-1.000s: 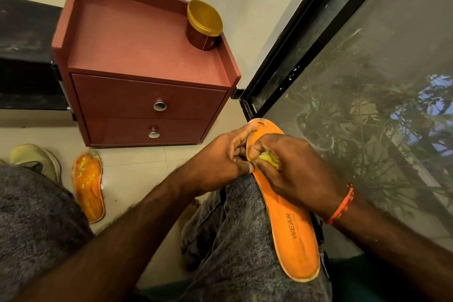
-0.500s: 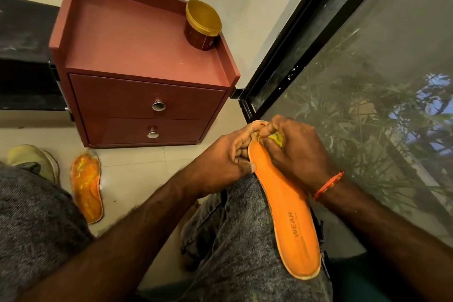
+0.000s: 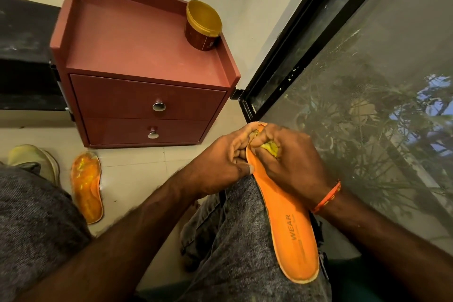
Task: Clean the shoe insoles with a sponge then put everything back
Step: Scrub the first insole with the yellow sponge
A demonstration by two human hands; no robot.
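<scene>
Orange foam forms the insole (image 3: 282,216), a long flat tongue printed "WEAR", lying along the person's grey denim thigh (image 3: 245,240); its long axis runs from the rounded heel end nearest the wearer up to the toe end, which points away toward the black window frame (image 3: 282,56). Left hand (image 3: 220,162) grips the toe end's left edge, fingers curled under the rim and thumb laid on top. Right hand (image 3: 291,162) has its fingers bunched tight round a crumpled yellow sponge (image 3: 269,148), pressing it onto the insole's top face just beside the left fingertips. An orange thread bracelet (image 3: 328,197) circles the right wrist. Well left of the fingers, a second orange insole (image 3: 87,189) lies on the pale tiled floor (image 3: 137,174), glossy and mottled yellow, beside an olive shoe (image 3: 34,159). Beyond the fingers stands a smooth maroon two-drawer cabinet (image 3: 137,61) with round metal knobs, bearing a cylindrical jar with a gold lid (image 3: 203,24).
</scene>
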